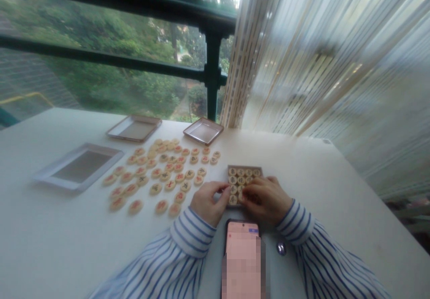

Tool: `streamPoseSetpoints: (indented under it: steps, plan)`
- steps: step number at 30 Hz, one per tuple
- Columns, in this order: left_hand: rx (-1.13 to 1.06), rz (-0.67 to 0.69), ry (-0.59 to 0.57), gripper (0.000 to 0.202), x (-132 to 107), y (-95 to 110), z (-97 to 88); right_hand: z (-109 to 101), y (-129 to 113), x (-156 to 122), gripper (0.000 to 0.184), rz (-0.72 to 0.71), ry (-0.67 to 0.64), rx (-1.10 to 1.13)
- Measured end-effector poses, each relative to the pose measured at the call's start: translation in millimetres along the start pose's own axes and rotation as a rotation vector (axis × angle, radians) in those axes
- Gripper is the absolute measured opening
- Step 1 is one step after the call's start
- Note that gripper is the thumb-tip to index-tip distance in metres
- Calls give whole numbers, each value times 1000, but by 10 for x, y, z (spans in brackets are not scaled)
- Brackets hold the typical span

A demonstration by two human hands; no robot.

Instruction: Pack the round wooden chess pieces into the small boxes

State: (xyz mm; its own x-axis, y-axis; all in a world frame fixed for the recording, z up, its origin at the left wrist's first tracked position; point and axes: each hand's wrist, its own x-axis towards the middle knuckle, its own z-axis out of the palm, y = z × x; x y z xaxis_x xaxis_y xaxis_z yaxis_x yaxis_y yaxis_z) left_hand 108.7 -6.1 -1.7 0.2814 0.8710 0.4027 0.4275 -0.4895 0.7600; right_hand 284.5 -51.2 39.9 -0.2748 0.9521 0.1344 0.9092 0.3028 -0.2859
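A small square box (229, 168) stands in front of me, filled with rows of round wooden Chinese chess pieces (241, 180), the visible ones marked in black. At its left edge, my left hand (210, 200) has thumb and index finger brought together in a pinch. Whatever lies between those fingertips is too small to make out. My right hand (267, 200) curls over the box's right half, fingertips down on the pieces and hiding several of them. What the right fingers grip is hidden. Many loose Chinese chess pieces (169, 185), red and black, lie scattered left of the box.
A phone (243, 258) with a pink screen lies just below the box. Beside it is a small dark shiny oval object (281, 248). Shallow trays (134, 140), (203, 143) and a whitish translucent lid-like tray (79, 183) lie toward the window. A string curtain (302, 66) hangs behind the white table (336, 200).
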Motion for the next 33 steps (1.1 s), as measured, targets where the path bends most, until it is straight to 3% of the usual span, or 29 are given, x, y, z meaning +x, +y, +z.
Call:
streamPoseSetpoints:
  steps: [18,33]
  plan:
    - [3,43,38,17,-5,-68,32,-43,-9,-6,18,16,-86,-10]
    - [12,42,23,17,-3,-78,38,-38,4,-1,18,9,-72,-9]
